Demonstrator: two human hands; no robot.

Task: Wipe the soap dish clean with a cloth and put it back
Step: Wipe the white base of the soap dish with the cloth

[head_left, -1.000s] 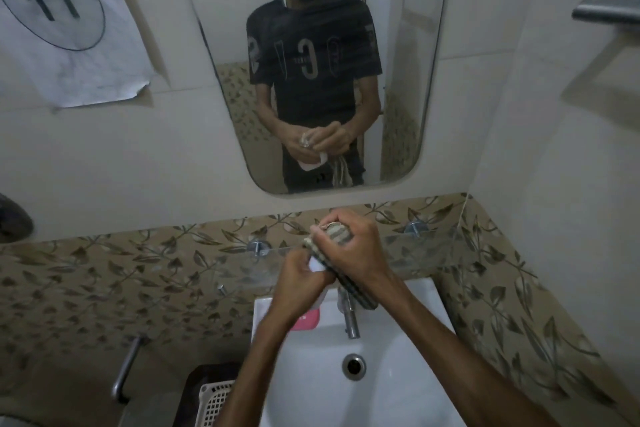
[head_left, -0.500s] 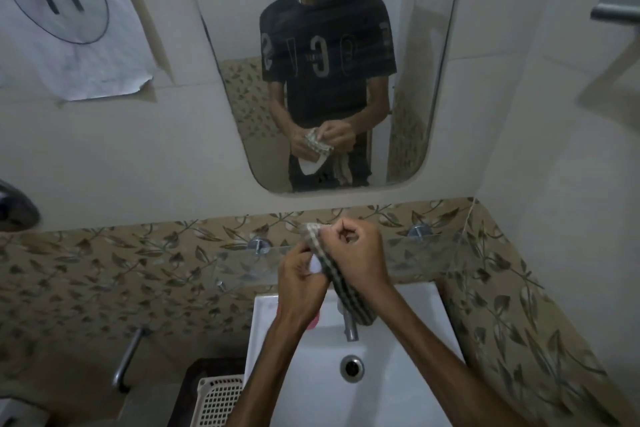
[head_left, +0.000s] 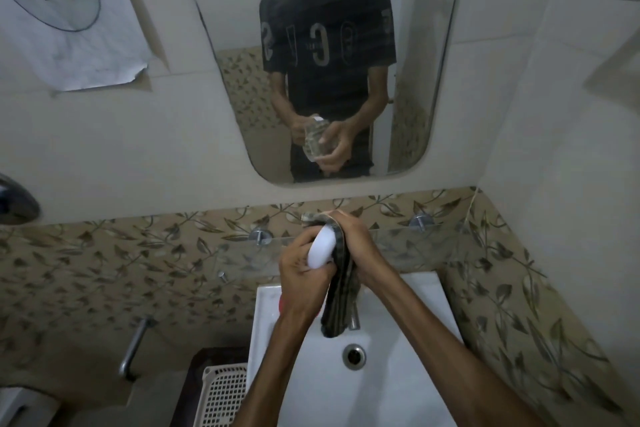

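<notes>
You held the soap dish above the washbasin and wiped it.

Your left hand (head_left: 300, 276) clasped the white soap dish (head_left: 322, 248) by its near end, while your right hand (head_left: 356, 246) pressed a dark checked cloth (head_left: 341, 295) against the dish's right side, fingers curled round the fabric. The cloth's tail hung down over the tap (head_left: 354, 317). Both hands were raised over the far edge of the white washbasin (head_left: 408, 305), below the wall mirror (head_left: 426, 80). A white plastic basket (head_left: 221, 395) sat at near left.
</notes>
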